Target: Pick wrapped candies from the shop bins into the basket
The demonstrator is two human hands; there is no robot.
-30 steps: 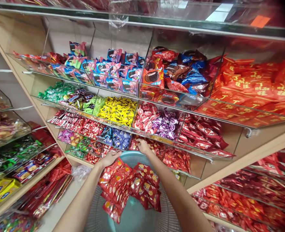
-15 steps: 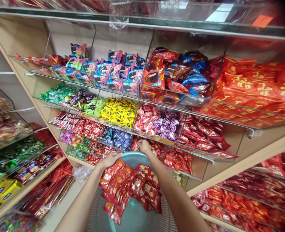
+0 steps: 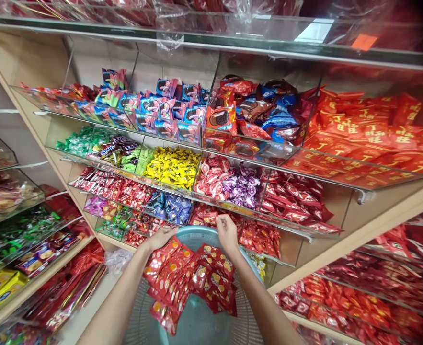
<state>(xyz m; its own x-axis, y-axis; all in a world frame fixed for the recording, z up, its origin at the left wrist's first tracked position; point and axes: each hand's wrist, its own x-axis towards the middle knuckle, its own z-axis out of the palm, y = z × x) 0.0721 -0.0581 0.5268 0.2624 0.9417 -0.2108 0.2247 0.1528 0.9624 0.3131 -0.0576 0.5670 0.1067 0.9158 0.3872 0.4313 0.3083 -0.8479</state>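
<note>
My left hand (image 3: 164, 236) is closed on the far left rim of a teal plastic basket (image 3: 249, 261). Inside it lie two heaps of red packets: the left heap (image 3: 170, 275) has orange fruit prints, and the right heap (image 3: 214, 273) shows round fruit slices. Above the basket's far right rim, my right hand (image 3: 228, 232) pinches what looks like a small red candy packet (image 3: 210, 219) at its fingertips. Just behind it is a low bin of similar red packets (image 3: 200, 211), partly hidden by the hand and the rim.
Clear-fronted shelves rise ahead, with yellow candies (image 3: 175, 165), purple twist-wrapped candies (image 3: 242, 184), blue-pink cookie packs (image 3: 157, 105) and orange-red bags (image 3: 369, 129). A glass shelf edge (image 3: 233, 206) overhangs the low bins. More stocked shelves stand left and right.
My right hand has shifted right and slightly down, away from the low bin, with a red packet showing at its fingertips. My left hand stays on the rim. The view has shifted slightly.
</note>
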